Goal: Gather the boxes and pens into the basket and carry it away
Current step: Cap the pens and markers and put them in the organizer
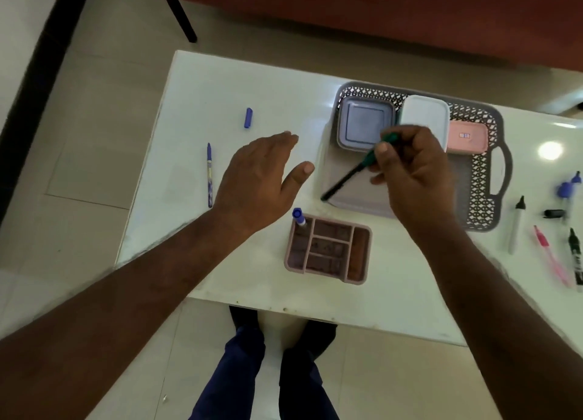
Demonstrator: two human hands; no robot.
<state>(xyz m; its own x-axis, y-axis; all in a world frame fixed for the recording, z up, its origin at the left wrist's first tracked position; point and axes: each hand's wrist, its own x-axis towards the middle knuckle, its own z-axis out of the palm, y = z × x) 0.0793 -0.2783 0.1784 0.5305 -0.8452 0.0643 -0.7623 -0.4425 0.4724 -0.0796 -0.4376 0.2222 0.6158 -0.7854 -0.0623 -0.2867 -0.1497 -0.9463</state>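
A grey lattice basket (479,179) sits on the white table (220,82) at the right. Inside it lie a grey-blue square box (362,123), a white box (424,113) and a pink box (468,137). My right hand (413,170) pinches a green-and-black pen (350,175) over the basket's near left part. My left hand (262,176) hovers flat and holds nothing, left of the basket. A pink compartment organizer (329,250) stands near the front edge with a blue marker (298,216) upright in its corner. A blue pen (209,173) and a blue cap (248,117) lie at the left.
Right of the basket lie a grey marker (515,227), a pink pen (550,255), a green-and-black marker (575,262), a black cap (553,213) and blue pieces (566,189). A red-brown sofa (378,9) stands behind the table. My legs (268,372) are below the front edge.
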